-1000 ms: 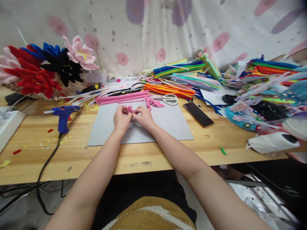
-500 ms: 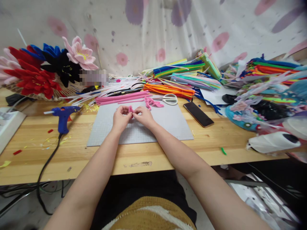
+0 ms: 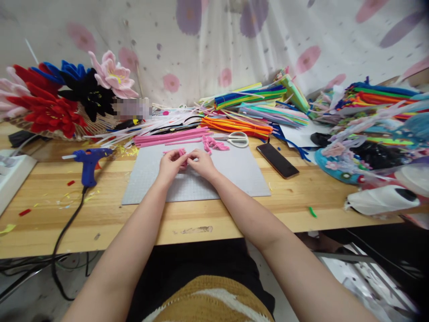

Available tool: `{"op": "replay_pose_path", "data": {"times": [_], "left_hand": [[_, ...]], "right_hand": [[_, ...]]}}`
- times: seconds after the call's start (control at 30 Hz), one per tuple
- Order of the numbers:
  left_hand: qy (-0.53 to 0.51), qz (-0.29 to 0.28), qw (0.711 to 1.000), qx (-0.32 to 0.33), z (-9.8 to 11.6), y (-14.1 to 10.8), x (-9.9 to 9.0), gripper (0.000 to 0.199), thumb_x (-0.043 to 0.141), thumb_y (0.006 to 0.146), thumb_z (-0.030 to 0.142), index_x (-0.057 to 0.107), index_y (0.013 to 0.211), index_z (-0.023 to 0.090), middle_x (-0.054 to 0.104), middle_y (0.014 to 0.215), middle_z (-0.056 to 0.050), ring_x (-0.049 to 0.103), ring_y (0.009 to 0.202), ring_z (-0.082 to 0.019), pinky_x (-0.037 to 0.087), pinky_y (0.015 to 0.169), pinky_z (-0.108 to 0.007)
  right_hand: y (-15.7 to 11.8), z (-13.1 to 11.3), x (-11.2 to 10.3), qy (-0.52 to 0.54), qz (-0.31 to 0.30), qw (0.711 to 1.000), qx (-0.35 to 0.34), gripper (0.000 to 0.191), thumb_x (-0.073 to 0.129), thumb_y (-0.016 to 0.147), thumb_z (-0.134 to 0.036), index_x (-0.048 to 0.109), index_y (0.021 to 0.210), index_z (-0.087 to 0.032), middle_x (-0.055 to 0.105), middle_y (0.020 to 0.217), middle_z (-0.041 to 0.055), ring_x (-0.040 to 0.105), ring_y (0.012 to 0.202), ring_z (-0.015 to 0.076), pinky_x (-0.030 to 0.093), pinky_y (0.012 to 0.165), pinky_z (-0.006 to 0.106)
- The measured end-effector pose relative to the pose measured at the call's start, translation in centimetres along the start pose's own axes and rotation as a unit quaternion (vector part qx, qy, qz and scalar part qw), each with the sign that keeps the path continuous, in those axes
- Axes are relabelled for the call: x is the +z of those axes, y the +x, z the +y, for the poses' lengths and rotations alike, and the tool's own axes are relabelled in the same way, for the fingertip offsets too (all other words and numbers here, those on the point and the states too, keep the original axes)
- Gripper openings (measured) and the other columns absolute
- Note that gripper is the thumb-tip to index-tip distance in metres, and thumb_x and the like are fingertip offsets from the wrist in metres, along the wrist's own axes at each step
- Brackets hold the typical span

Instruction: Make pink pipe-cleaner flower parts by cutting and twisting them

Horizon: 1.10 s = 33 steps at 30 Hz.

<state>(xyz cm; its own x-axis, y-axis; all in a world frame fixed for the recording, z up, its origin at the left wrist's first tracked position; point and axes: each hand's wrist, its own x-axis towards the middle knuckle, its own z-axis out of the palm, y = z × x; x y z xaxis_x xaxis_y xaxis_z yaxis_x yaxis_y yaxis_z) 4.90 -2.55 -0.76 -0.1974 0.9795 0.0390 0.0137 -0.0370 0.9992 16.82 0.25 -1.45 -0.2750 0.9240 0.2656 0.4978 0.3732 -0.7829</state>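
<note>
Over the grey cutting mat point(image 3: 231, 174), my left hand point(image 3: 169, 166) is closed around a bent pink pipe cleaner point(image 3: 182, 152), partly hidden by the fingers. My right hand point(image 3: 202, 163) pinches at the same piece, its fingertips meeting those of the left. Just beyond my right hand, several shaped pink pipe cleaner pieces point(image 3: 214, 144) lie at the mat's back edge. Straight pink pipe cleaners point(image 3: 170, 137) are stacked behind my left hand. White-handled scissors point(image 3: 237, 139) rest at the back of the mat.
A blue glue gun point(image 3: 88, 163) with a black cord stands left of the mat. To the right lie a phone point(image 3: 277, 160) and a white thread spool point(image 3: 382, 199). Fuzzy flowers point(image 3: 53, 114) fill the back left; orange pipe cleaners point(image 3: 236, 127) and other coloured bundles line the back.
The pink pipe cleaner has turned between my fingers; a strand now shows above my left hand. My left fingers have shifted slightly right, closer to the right fingertips.
</note>
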Motion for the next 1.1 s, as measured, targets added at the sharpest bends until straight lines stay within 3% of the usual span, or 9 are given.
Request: {"op": "replay_pose_path", "data": {"times": [0.17, 0.27, 0.43, 0.6, 0.93, 1.1], "left_hand": [[-0.121, -0.022, 0.992, -0.032, 0.6, 0.1, -0.8, 0.028, 0.075, 0.056, 0.033, 0.061, 0.071, 0.015, 0.067, 0.088, -0.005, 0.06, 0.069, -0.011, 0.051, 0.063, -0.025], [-0.161, -0.041, 0.983, -0.075, 0.7, 0.4, -1.3, 0.026, 0.074, 0.061, 0.032, 0.064, 0.078, 0.016, 0.067, 0.091, -0.005, 0.062, 0.072, -0.01, 0.05, 0.059, -0.021], [-0.189, -0.05, 0.975, -0.11, 0.6, 0.7, -1.5, 0.021, 0.071, 0.067, 0.031, 0.067, 0.081, 0.016, 0.067, 0.078, -0.005, 0.059, 0.062, -0.008, 0.046, 0.049, -0.017], [-0.144, -0.063, 0.983, -0.095, 0.8, 0.5, -1.6, 0.031, 0.078, 0.055, 0.034, 0.068, 0.076, 0.014, 0.062, 0.062, -0.001, 0.053, 0.049, -0.006, 0.04, 0.041, -0.015], [-0.091, 0.001, 0.99, -0.103, 1.0, 0.5, -1.4, 0.032, 0.082, 0.044, 0.035, 0.063, 0.057, 0.012, 0.059, 0.052, -0.002, 0.052, 0.045, -0.008, 0.045, 0.043, -0.019], [-0.079, -0.029, 0.994, -0.069, 1.1, 0.6, -1.9, 0.037, 0.076, 0.053, 0.045, 0.064, 0.067, 0.013, 0.062, 0.06, -0.002, 0.056, 0.052, -0.009, 0.047, 0.048, -0.021]], "right_hand": [[0.4, 1.0, -0.5, 0.158, -0.112, 0.981, -0.017, 0.017, 0.058, 0.077, -0.026, 0.067, 0.086, -0.015, 0.062, 0.08, 0.0014, 0.055, 0.072, 0.0101, 0.044, 0.071, 0.024], [0.4, 1.1, -0.8, 0.181, -0.142, 0.972, -0.049, 0.015, 0.063, 0.075, -0.026, 0.068, 0.086, -0.017, 0.062, 0.083, 0.0013, 0.055, 0.08, 0.0114, 0.044, 0.073, 0.025], [0.5, 0.9, -0.9, 0.158, -0.127, 0.975, -0.094, 0.008, 0.067, 0.072, -0.021, 0.07, 0.079, -0.019, 0.057, 0.081, 0.0005, 0.054, 0.083, 0.0118, 0.042, 0.081, 0.027], [0.3, 0.2, -0.7, 0.181, -0.094, 0.974, -0.1, 0.007, 0.066, 0.073, -0.021, 0.068, 0.067, -0.017, 0.053, 0.074, -0.0009, 0.052, 0.075, 0.0102, 0.042, 0.076, 0.025], [-0.1, -0.4, -0.7, 0.172, -0.07, 0.976, -0.114, 0.009, 0.066, 0.072, -0.021, 0.067, 0.064, -0.018, 0.052, 0.073, -0.0003, 0.052, 0.076, 0.0112, 0.042, 0.074, 0.025], [0.1, -0.2, -0.6, 0.173, -0.075, 0.977, -0.098, 0.012, 0.064, 0.075, -0.026, 0.066, 0.067, -0.019, 0.052, 0.074, -0.0004, 0.051, 0.076, 0.0115, 0.042, 0.076, 0.026]]}}
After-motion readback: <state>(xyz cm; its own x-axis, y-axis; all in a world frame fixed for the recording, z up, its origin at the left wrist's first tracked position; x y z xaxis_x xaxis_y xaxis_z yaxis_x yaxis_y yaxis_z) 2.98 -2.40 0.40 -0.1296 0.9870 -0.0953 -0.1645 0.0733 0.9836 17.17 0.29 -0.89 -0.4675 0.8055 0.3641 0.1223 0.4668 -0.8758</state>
